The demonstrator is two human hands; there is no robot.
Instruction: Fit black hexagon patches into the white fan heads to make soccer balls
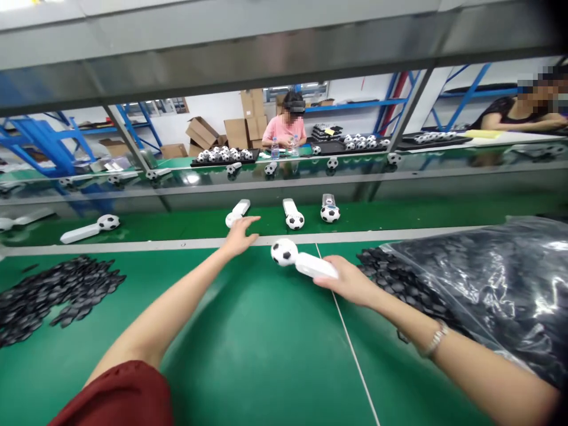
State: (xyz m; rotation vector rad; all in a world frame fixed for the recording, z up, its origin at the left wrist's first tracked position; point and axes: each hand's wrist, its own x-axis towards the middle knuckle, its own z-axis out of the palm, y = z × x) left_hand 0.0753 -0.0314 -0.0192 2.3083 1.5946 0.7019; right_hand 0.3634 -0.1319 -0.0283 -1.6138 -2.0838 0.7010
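My right hand (pixel 348 281) grips the white handle of a soccer-ball-headed device (pixel 284 252), held tilted above the green table with the ball end pointing left. My left hand (pixel 241 238) is stretched out with fingers apart at the edge of the green conveyor strip. Just beyond it lies another white device (pixel 242 207), its round head partly hidden behind the hand; whether they touch I cannot tell. To the right on the strip are a soccer-ball device (pixel 294 220) with a white handle and one (pixel 330 213) with a clear-looking handle part.
Small black discs (pixel 89 290) are heaped on the left of the green table (pixel 275 355). More black pieces (pixel 399 278) lie beside a large plastic bag (pixel 497 284) at the right. Another device (pixel 91 231) rests on the strip. A person (pixel 286 127) sits across the line.
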